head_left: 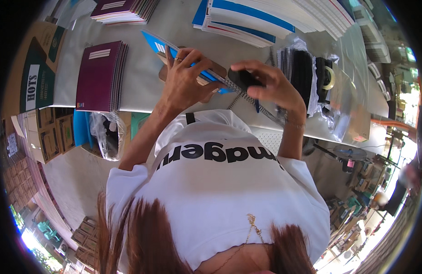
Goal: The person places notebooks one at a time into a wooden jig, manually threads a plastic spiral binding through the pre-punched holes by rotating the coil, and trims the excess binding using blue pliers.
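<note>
A blue-covered notebook point(155, 44) stands tilted on its edge over a brown block point(163, 73) on the table. My left hand point(186, 75) grips it, with fingers over the cover and thumb near the bound edge. A dark spiral coil point(269, 115) runs from the notebook's right end toward the table's front edge. My right hand point(279, 86) is curled at that end, around a black rounded object point(240, 78) whose kind I cannot make out. The right fingers are slightly blurred.
Purple spiral notebooks point(98, 75) are stacked at left, with another purple stack point(124, 10) behind. Blue-and-white unbound books point(247, 20) lie at the back. Black coils point(300, 75) and a tape dispenser point(328, 78) sit at right. A cardboard box point(40, 68) stands far left.
</note>
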Demonstrator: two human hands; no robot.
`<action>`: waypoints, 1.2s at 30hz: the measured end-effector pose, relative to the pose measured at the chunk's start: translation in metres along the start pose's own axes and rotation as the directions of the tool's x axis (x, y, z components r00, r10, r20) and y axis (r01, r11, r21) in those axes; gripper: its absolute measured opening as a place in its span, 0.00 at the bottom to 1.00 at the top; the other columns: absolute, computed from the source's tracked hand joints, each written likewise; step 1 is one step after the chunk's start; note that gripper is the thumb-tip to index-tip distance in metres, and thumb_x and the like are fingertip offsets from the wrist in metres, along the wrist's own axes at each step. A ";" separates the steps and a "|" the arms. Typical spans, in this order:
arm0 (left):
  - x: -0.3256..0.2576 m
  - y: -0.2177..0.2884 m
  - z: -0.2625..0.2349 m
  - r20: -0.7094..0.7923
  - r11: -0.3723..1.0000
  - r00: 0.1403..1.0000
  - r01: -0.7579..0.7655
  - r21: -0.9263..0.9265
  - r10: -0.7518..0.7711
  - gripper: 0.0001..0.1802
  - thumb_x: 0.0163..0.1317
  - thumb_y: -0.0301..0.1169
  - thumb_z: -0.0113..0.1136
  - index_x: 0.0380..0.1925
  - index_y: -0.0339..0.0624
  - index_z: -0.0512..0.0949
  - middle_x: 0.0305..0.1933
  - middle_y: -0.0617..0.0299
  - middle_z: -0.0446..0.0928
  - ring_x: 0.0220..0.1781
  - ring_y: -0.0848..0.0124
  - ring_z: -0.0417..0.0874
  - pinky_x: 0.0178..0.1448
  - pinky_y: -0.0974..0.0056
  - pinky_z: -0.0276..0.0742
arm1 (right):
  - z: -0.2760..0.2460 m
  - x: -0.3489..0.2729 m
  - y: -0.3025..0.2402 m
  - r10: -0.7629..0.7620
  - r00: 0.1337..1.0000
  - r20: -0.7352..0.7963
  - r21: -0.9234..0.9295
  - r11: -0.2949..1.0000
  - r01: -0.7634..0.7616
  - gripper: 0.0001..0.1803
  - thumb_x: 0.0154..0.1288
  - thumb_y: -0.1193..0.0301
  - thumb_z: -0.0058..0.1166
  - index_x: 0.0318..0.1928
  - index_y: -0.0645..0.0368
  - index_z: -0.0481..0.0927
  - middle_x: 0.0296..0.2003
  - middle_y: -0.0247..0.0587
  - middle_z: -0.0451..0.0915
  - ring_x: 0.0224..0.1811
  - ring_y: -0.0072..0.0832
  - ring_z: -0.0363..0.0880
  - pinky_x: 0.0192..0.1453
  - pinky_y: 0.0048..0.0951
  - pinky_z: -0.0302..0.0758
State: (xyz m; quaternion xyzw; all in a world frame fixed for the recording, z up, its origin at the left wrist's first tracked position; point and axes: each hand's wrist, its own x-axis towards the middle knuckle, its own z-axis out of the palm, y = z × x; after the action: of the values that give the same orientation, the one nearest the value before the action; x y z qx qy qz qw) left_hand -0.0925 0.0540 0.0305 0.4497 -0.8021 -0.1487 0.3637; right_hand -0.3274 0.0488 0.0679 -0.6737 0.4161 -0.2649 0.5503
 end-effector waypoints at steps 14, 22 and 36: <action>-0.004 0.001 -0.006 0.036 0.998 0.999 0.012 0.067 -0.015 0.19 0.35 0.35 0.77 0.31 0.47 0.81 0.42 0.66 0.74 0.55 0.62 0.72 0.67 0.44 0.53 | 0.019 0.006 0.023 0.057 0.953 -0.297 -0.745 0.611 -0.269 0.23 0.53 0.66 0.64 0.51 0.58 0.81 0.48 0.47 0.79 0.47 0.41 0.79 0.55 0.35 0.74; -0.002 0.007 -0.008 0.055 0.990 0.998 0.030 0.138 -0.038 0.21 0.36 0.41 0.78 0.32 0.52 0.82 0.41 0.72 0.76 0.56 0.67 0.73 0.68 0.39 0.47 | 0.004 0.010 0.024 0.061 0.996 -0.071 -0.660 0.745 -0.093 0.26 0.58 0.57 0.63 0.54 0.57 0.79 0.50 0.44 0.79 0.48 0.29 0.78 0.46 0.27 0.75; 0.010 0.005 0.000 0.018 0.997 0.999 0.035 0.075 -0.036 0.28 0.35 0.47 0.77 0.40 0.55 0.78 0.40 0.72 0.79 0.51 0.67 0.76 0.64 0.44 0.48 | -0.031 0.023 0.030 0.066 0.993 0.099 0.233 0.969 -0.087 0.25 0.58 0.58 0.64 0.50 0.64 0.80 0.46 0.46 0.81 0.40 0.30 0.81 0.49 0.31 0.76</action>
State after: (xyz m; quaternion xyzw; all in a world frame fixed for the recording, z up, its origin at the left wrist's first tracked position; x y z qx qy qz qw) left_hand -0.0983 0.0484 0.0377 0.4756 -0.8025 -0.1293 0.3362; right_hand -0.3490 0.0120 0.0447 -0.5980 0.3819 -0.2604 0.6549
